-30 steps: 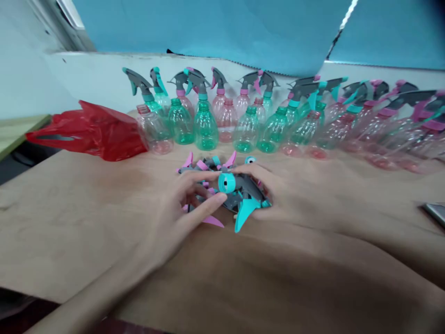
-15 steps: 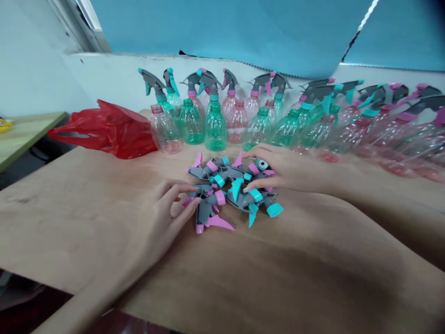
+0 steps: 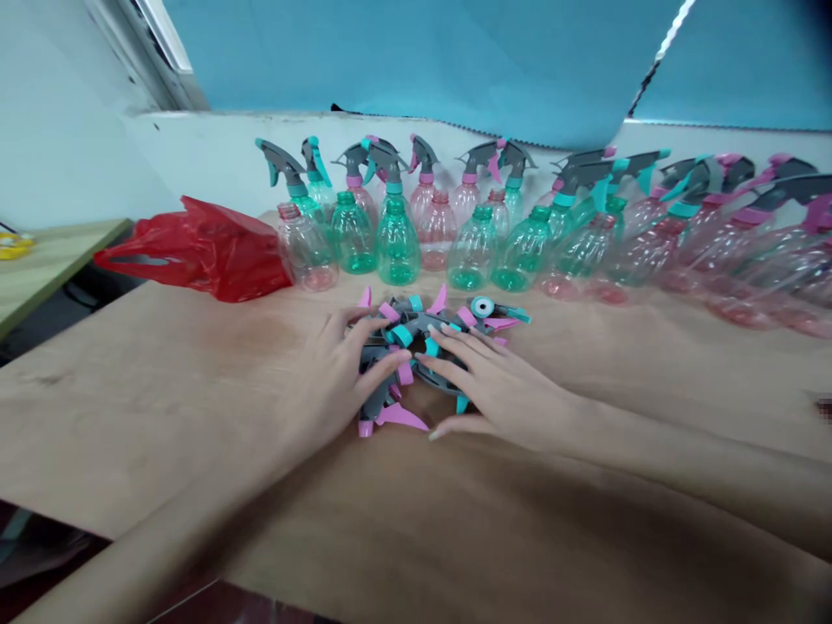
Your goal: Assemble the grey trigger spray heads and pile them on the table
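Observation:
A heap of grey trigger spray heads [image 3: 425, 325] with pink and turquoise collars and levers lies on the wooden table [image 3: 162, 390]. My left hand [image 3: 331, 373] rests at the heap's left side, thumb and fingers apart, over a pink-collared spray head [image 3: 375, 400]. From the right, my right hand [image 3: 490, 381] spreads its fingers over the turquoise-trimmed heads and covers part of them. Neither hand has a spray head lifted. At the heap's back right, one head shows its round turquoise collar [image 3: 482, 307].
Behind the heap stand several clear green bottles [image 3: 398, 247] and pink bottles [image 3: 438, 230], some with open necks. Others along the wall carry spray heads [image 3: 477, 160]. A red plastic bag [image 3: 201, 251] lies at the left. A second table [image 3: 65, 251] stands beyond the left edge.
My right hand has come nearer, from the heap's back right to its front right, with fingers now spread over it. My left hand has shifted slightly up and right onto the heap.

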### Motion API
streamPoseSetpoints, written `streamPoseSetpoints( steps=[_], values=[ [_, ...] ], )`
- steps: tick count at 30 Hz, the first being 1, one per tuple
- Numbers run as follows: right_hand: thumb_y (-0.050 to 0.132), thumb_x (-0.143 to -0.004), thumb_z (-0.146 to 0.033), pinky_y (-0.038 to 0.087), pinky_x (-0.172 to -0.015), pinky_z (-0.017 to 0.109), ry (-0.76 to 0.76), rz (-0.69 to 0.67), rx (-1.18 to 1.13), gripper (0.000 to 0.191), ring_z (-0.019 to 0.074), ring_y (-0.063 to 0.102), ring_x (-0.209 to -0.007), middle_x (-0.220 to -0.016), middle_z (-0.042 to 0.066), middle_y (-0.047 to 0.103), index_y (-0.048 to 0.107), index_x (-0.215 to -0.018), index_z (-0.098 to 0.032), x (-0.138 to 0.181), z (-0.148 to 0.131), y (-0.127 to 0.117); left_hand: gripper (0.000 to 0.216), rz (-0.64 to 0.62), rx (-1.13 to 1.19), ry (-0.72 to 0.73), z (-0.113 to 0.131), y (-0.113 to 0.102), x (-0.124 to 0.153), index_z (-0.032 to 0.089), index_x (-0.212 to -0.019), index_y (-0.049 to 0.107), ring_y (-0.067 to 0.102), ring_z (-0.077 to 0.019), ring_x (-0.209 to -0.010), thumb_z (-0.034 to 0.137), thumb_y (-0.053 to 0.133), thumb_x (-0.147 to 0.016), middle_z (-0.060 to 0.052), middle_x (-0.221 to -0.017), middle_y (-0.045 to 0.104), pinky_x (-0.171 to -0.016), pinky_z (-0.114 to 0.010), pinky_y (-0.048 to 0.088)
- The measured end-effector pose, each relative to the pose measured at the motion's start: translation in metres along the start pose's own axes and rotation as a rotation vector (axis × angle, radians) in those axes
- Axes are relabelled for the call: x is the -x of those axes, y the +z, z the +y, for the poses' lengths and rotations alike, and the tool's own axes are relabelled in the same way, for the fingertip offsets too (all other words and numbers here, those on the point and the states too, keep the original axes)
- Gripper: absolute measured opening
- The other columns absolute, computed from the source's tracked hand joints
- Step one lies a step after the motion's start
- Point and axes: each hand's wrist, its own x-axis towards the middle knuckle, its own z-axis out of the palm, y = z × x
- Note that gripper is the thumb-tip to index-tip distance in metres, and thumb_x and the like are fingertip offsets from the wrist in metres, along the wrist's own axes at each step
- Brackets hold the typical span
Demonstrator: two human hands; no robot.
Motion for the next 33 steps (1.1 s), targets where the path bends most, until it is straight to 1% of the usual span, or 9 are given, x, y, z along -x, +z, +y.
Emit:
streamPoseSetpoints(
  steps=[2,5,9,12,15,19,23,28,33],
  values=[
    [0.051,-0.082,-0.063,0.034,-0.106,0.052,0.022,-0.008,-0.01,0.077,0.0333,0.031,-0.137,-0.147,0.022,0.036,0.044,-0.138,-0.01,0.0,0.004,0.004,0.043,-0.024,-0.028,-0.03,-0.003,0.001,-0.016,0.014,-0.117,0.058,0.053,-0.0275,-0.112,0.047,0.047,-0.091,-0.013,-0.116,0.057,-0.101,-0.043,0.04],
    [0.053,-0.082,-0.061,0.039,-0.104,0.051,0.033,-0.004,-0.022,0.076,0.0334,0.031,-0.137,-0.147,0.022,0.036,0.044,-0.138,-0.011,0.001,0.01,0.005,0.044,-0.076,-0.174,-0.037,-0.007,0.003,-0.039,0.013,-0.112,0.062,0.055,-0.0283,-0.108,0.047,0.047,-0.089,-0.013,-0.108,0.062,-0.098,-0.04,0.041],
    [0.052,-0.083,-0.06,0.036,-0.105,0.052,0.062,0.002,-0.037,0.074,0.0324,0.03,-0.137,-0.146,0.021,0.039,0.045,-0.137,-0.011,0.007,0.017,0.003,0.047,-0.177,-0.271,-0.024,-0.009,0.004,-0.059,0.014,-0.089,0.069,0.06,-0.0299,-0.094,0.053,0.044,-0.089,-0.012,-0.087,0.066,-0.086,-0.039,0.044],
    [0.051,-0.082,-0.063,0.039,-0.103,0.053,0.086,-0.007,-0.051,0.074,0.0316,0.033,-0.137,-0.147,0.018,0.039,0.045,-0.138,-0.014,0.012,0.022,0.003,0.044,-0.215,-0.278,-0.007,-0.012,0.004,-0.064,0.016,-0.078,0.069,0.062,-0.0284,-0.081,0.055,0.05,-0.084,-0.01,-0.076,0.065,-0.077,-0.037,0.045],
    [0.051,-0.082,-0.064,0.041,-0.1,0.056,0.114,-0.008,-0.059,0.074,0.0316,0.036,-0.135,-0.147,0.017,0.039,0.043,-0.139,-0.017,0.015,0.026,0.003,0.033,-0.224,-0.282,0.015,-0.017,0.006,-0.065,0.018,-0.079,0.069,0.062,-0.0275,-0.079,0.049,0.06,-0.078,-0.008,-0.077,0.066,-0.074,-0.035,0.045],
    [0.053,-0.081,-0.063,0.039,-0.101,0.057,0.136,0.01,-0.052,0.076,0.0326,0.034,-0.135,-0.148,0.018,0.037,0.042,-0.14,-0.016,0.015,0.025,0.004,0.029,-0.186,-0.264,0.028,-0.016,0.005,-0.063,0.019,-0.087,0.069,0.061,-0.0269,-0.083,0.046,0.06,-0.081,-0.009,-0.085,0.067,-0.075,-0.035,0.046],
    [0.051,-0.079,-0.067,0.038,-0.101,0.057,0.148,0.032,-0.046,0.085,0.0342,0.031,-0.137,-0.149,0.021,0.033,0.038,-0.141,-0.011,0.015,0.025,0.005,0.029,-0.094,-0.144,0.046,0.006,-0.008,-0.058,0.017,-0.098,0.067,0.059,-0.0284,-0.094,0.04,0.063,-0.081,-0.009,-0.095,0.066,-0.082,-0.039,0.046],
    [0.051,-0.074,-0.073,0.035,-0.103,0.057,0.151,0.059,-0.057,0.095,0.0366,0.027,-0.138,-0.15,0.026,0.028,0.038,-0.14,-0.006,0.022,0.035,-0.001,0.023,0.02,-0.002,0.179,0.046,-0.025,-0.043,0.02,-0.102,0.066,0.058,-0.0247,-0.097,0.03,0.066,-0.081,-0.006,-0.1,0.064,-0.086,-0.039,0.047],
    [0.05,-0.076,-0.072,0.032,-0.108,0.055,0.154,0.1,-0.082,0.086,0.0326,0.027,-0.139,-0.15,0.018,0.033,0.04,-0.14,-0.014,0.039,0.052,-0.022,0.022,0.061,0.111,0.281,0.074,-0.017,-0.031,0.024,-0.106,0.064,0.059,-0.0218,-0.096,0.025,0.062,-0.085,-0.004,-0.102,0.064,-0.085,-0.037,0.048]
  ],
)
